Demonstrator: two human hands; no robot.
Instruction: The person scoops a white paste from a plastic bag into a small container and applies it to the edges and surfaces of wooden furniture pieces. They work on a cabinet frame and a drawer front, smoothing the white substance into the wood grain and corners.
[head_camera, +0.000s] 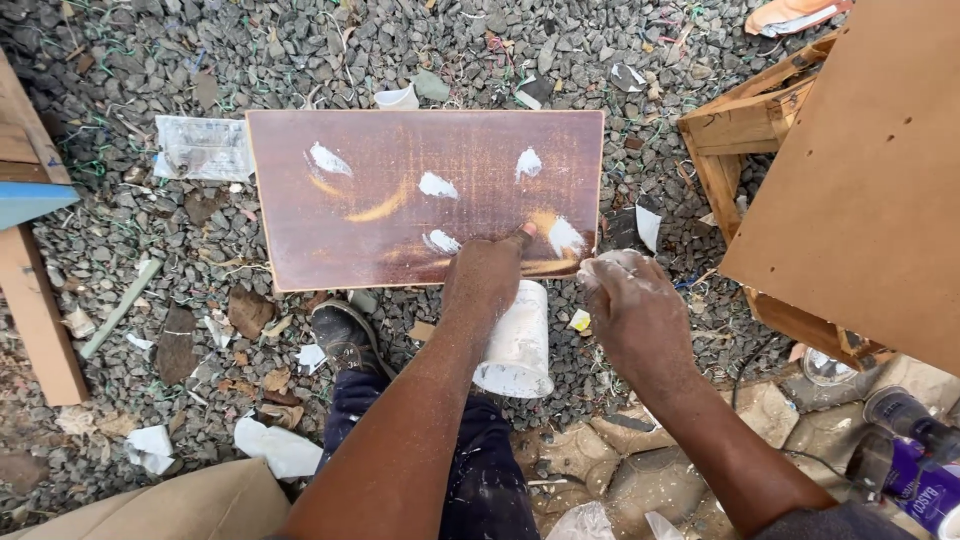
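Roughly centre frame, a dark brown board (425, 195) lies flat on the gravel ground (130, 60), dotted with white filler dabs (437, 184). Left hand (487, 275) rests on its near edge, one finger pressed onto the board by a smear, holding nothing. Right hand (635, 310), caked in white paste, hovers half-curled just off the board's near right corner; no clear grip. White plastic tub (518, 340) sits below the left hand. Board looks thin, stiff, light; wet patches likely slippery, so take it by the clean edges.
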